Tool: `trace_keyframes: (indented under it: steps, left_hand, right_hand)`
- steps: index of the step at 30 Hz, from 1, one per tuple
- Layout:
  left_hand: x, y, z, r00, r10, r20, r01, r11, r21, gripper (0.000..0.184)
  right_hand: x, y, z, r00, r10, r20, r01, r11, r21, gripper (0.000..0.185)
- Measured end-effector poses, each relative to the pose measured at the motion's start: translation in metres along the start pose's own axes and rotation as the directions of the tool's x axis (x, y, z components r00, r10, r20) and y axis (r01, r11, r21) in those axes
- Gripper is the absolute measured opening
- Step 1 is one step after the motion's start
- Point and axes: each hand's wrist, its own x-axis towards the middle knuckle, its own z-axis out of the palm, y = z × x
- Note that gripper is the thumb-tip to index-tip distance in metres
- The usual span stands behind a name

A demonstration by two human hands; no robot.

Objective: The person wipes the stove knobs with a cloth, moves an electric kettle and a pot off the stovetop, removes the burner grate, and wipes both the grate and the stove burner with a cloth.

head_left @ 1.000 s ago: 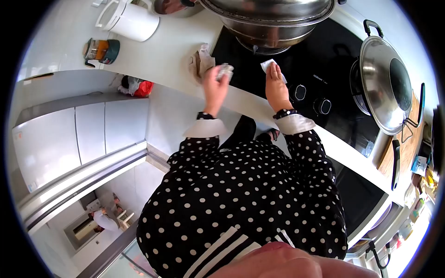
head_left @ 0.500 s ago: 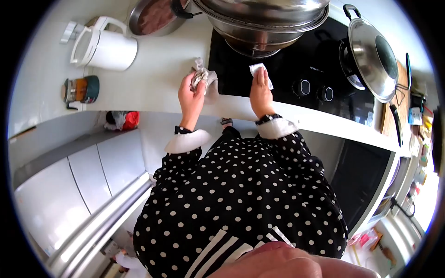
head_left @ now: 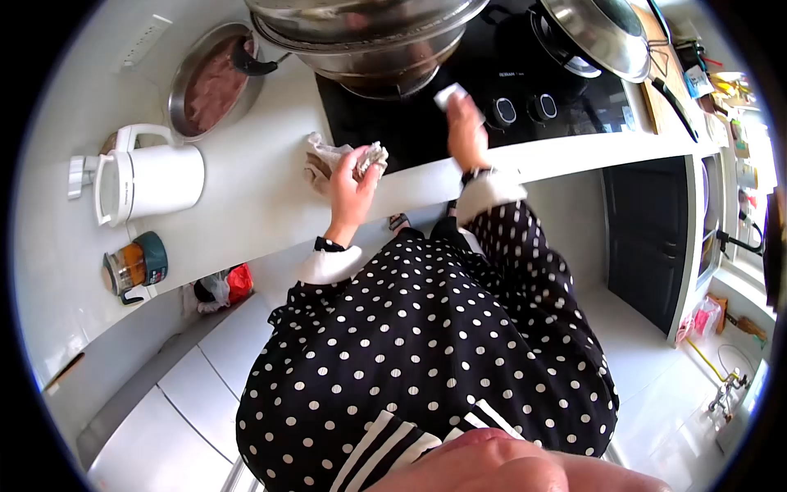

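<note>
The left hand (head_left: 351, 197) grasps a crumpled wad (head_left: 373, 159) at the cooktop's (head_left: 414, 135) front-left corner, just beside a beige cloth (head_left: 318, 170) on the counter (head_left: 246, 184); the right hand (head_left: 468, 135), blurred, holds a white tissue (head_left: 448, 96) near the cooktop's front edge.

Kitchen, black hob (head_left: 484, 66), 2 knobs (head_left: 503, 113), steel pot (head_left: 369, 53)

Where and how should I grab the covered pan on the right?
Probably by its long black handle, coming from the counter's front edge: the handle juts from the covered pan toward that edge, slim enough to wrap and clear of the burner.
</note>
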Motion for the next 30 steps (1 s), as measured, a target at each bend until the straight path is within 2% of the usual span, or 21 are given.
trace_keyframes:
  steps: [1, 3, 4, 5, 6, 7, 9, 11, 12, 13, 15, 16, 17, 19, 20, 21, 23, 24, 27, 29, 30]
  left_hand:
    - [0.0, 0.006, 0.001, 1.0, -0.001, 0.009, 0.001, 1.0, 0.014, 0.027]
    - [0.002, 0.01, 0.005, 0.998, -0.052, 0.026, 0.053, 0.998, -0.039, 0.027]
    - [0.001, 0.011, 0.008, 0.997, -0.068, 0.043, 0.071, 0.994, -0.083, 0.027]
    - [0.0, 0.009, 0.012, 0.994, -0.088, 0.059, 0.095, 0.987, -0.132, 0.027]
    - [0.0, 0.001, 0.015, 0.996, -0.064, 0.059, 0.07, 0.991, -0.11, 0.028]
    - [0.0, -0.004, 0.018, 0.994, -0.08, 0.07, 0.086, 0.993, -0.084, 0.028]
    - [0.001, -0.013, 0.017, 0.99, -0.115, 0.08, 0.117, 0.993, -0.024, 0.029]
    - [0.004, -0.017, 0.022, 0.989, -0.136, 0.053, 0.139, 0.988, -0.06, 0.029]
    - [0.005, -0.024, 0.025, 0.989, -0.147, 0.029, 0.148, 0.989, -0.021, 0.03]
    - [0.006, -0.023, 0.028, 0.988, -0.155, 0.007, 0.155, 0.988, 0.019, 0.03]
    - [0.012, -0.012, 0.039, 0.999, -0.019, 0.031, 0.011, 0.969, 0.247, 0.039]
    - [0.017, -0.017, 0.048, 0.998, 0.023, 0.06, -0.033, 0.985, 0.171, 0.041]
    - [0.022, -0.023, 0.057, 0.994, 0.068, 0.087, -0.076, 0.992, 0.098, 0.043]
    - [0.026, -0.015, 0.067, 0.995, -0.024, 0.099, 0.042, 0.982, -0.185, 0.048]
    - [0.031, -0.014, 0.06, 0.99, 0.103, 0.098, -0.105, 0.994, 0.016, 0.051]
    - [0.031, 0.0, 0.05, 0.987, 0.143, 0.073, -0.149, 0.985, 0.091, 0.043]
    - [0.031, -0.001, 0.03, 0.992, 0.114, 0.052, -0.121, 0.983, 0.139, 0.031]
    - [0.029, -0.019, 0.022, 0.999, 0.01, 0.039, -0.01, 1.0, 0.0, 0.023]
    - [0.021, 0.0, -0.012, 0.982, -0.153, -0.109, 0.127, 0.969, -0.212, 0.015]
    - [0.019, -0.008, -0.035, 0.973, -0.044, -0.225, 0.017, 0.993, -0.119, 0.014]
    - [0.018, -0.001, -0.049, 0.969, 0.027, -0.245, -0.014, 0.998, 0.055, 0.018]
  right_hand:
    - [0.021, 0.007, -0.018, 0.974, 0.195, 0.113, -0.21, 0.966, 0.149, 0.049]
    - [0.028, 0.008, -0.003, 0.999, 0.04, 0.014, -0.038, 0.996, -0.085, 0.047]
    - [0.012, -0.005, 0.007, 0.992, -0.127, -0.001, 0.107, 0.837, -0.536, 0.046]
    - [-0.009, -0.015, 0.016, 0.981, -0.194, -0.009, 0.176, 0.908, -0.38, 0.046]
    - [-0.029, -0.029, 0.005, 0.943, -0.297, 0.15, 0.333, 0.829, -0.45, 0.046]
    - [-0.048, -0.037, -0.009, 0.956, -0.288, 0.059, 0.284, 0.957, 0.062, 0.047]
    - [-0.069, -0.013, -0.007, 0.992, -0.091, 0.09, 0.041, 0.892, 0.45, 0.047]
    - [-0.06, 0.028, -0.013, 0.997, 0.028, -0.076, 0.001, 0.935, 0.354, 0.049]
    - [-0.05, 0.026, -0.038, 0.999, 0.028, -0.045, -0.027, 0.999, 0.029, 0.049]
    - [-0.047, 0.013, -0.054, 0.998, 0.058, -0.017, -0.058, 0.998, 0.03, 0.05]
    - [-0.058, 0.005, -0.017, 0.99, -0.085, -0.114, 0.089, 0.996, 0.024, 0.05]
    - [-0.062, 0.001, 0.0, 0.977, -0.213, 0.029, 0.215, 0.97, -0.115, 0.05]
    - [-0.06, -0.017, -0.03, 0.976, -0.207, 0.059, 0.193, 0.963, 0.188, 0.048]
    - [-0.055, -0.017, -0.044, 0.976, -0.184, 0.121, 0.142, 0.946, 0.292, 0.045]
    - [-0.051, -0.013, -0.051, 0.986, -0.128, 0.109, 0.085, 0.94, 0.332, 0.043]
    - [-0.047, -0.008, -0.058, 0.992, -0.069, 0.105, 0.026, 0.928, 0.372, 0.042]
    - [-0.036, 0.001, -0.069, 0.997, -0.054, 0.054, 0.035, 0.955, 0.295, 0.043]
    - [-0.03, 0.001, -0.077, 0.998, -0.065, 0.013, 0.058, 0.951, 0.304, 0.043]
    - [-0.011, 0.001, -0.086, 0.988, -0.139, -0.062, 0.151, 0.951, 0.27, 0.043]
    - [-0.003, 0.009, -0.082, 0.983, -0.172, 0.06, 0.156, 0.966, 0.207, 0.039]
    - [-0.001, 0.016, -0.077, 0.97, -0.171, 0.174, 0.174, 0.985, -0.001, 0.034]
